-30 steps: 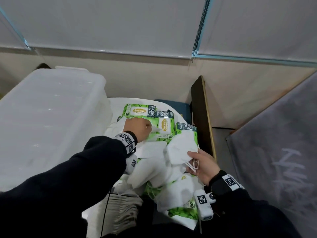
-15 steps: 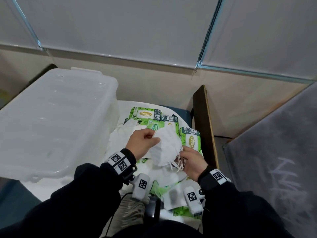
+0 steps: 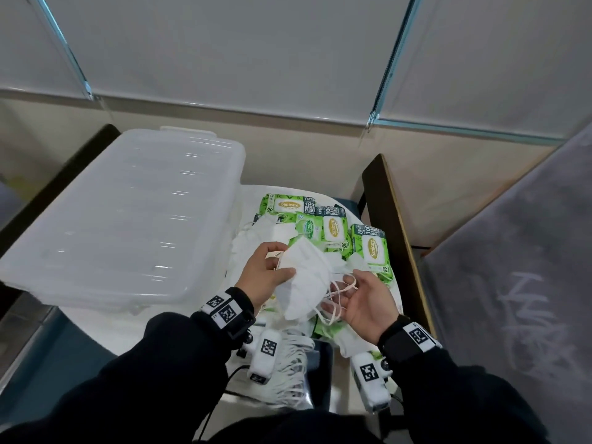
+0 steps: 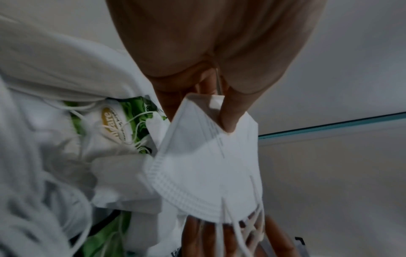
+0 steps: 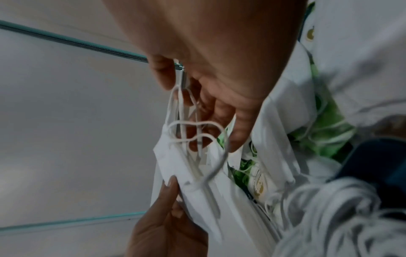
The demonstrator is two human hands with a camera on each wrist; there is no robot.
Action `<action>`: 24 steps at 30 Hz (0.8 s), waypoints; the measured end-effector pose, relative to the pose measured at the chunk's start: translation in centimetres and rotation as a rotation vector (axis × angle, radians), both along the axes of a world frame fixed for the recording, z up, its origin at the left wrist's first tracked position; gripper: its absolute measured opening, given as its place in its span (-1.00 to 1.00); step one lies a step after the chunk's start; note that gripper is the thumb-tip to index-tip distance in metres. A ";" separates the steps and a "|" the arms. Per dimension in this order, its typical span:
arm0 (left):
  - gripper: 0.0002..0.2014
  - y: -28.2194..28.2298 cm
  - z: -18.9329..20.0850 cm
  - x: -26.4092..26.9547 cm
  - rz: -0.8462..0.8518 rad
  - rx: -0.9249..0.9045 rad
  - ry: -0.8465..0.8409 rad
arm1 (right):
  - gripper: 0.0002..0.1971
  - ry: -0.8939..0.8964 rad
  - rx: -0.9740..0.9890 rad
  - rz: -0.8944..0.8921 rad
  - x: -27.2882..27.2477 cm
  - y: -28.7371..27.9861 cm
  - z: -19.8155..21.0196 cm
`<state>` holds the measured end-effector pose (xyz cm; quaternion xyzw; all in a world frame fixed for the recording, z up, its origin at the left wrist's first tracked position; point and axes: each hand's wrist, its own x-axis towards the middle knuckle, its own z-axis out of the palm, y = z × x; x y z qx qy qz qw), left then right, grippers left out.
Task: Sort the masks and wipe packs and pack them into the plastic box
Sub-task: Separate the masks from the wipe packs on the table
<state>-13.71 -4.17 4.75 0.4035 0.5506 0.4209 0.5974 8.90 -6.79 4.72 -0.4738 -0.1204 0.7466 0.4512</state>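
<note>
Far left of both hands, we saw the plastic box lying on the white surface, its translucent ribbed side turned up, well apart from the left hand's knuckles. The left hand was curled onto a stack of folded white masks; in the left wrist view its thumb pressed on the upper corner of the stack while the fingers lay behind it. The stack hung between the two hands, clear of the pile beneath. Its ear loops trailed toward the right hand, which was turned palm up with relaxed, spread fingers; the loops draped over those fingers, and we could not tell whether any loop was pinched. Beyond both hands, green wipe packs lay crowded together on the surface, partly covered by loose white masks. Below the wrists, nearer the person, further white masks with many loops lay in a heap. To the right of the right hand stood a dark board on edge.
</note>
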 end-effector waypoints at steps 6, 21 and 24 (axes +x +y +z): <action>-0.71 -2.7 -0.5 -2.7 0.045 -0.041 0.008 | -0.72 -0.149 0.176 0.189 -3.6 -4.0 0.2; -0.77 -8.8 -2.4 -6.9 -0.186 0.032 0.291 | -0.65 -0.036 0.013 -0.180 -7.4 -9.7 -1.3; -0.69 -9.5 -2.7 -7.2 -0.127 -0.002 0.192 | -0.79 -0.245 0.104 -0.019 -8.1 -10.2 -1.7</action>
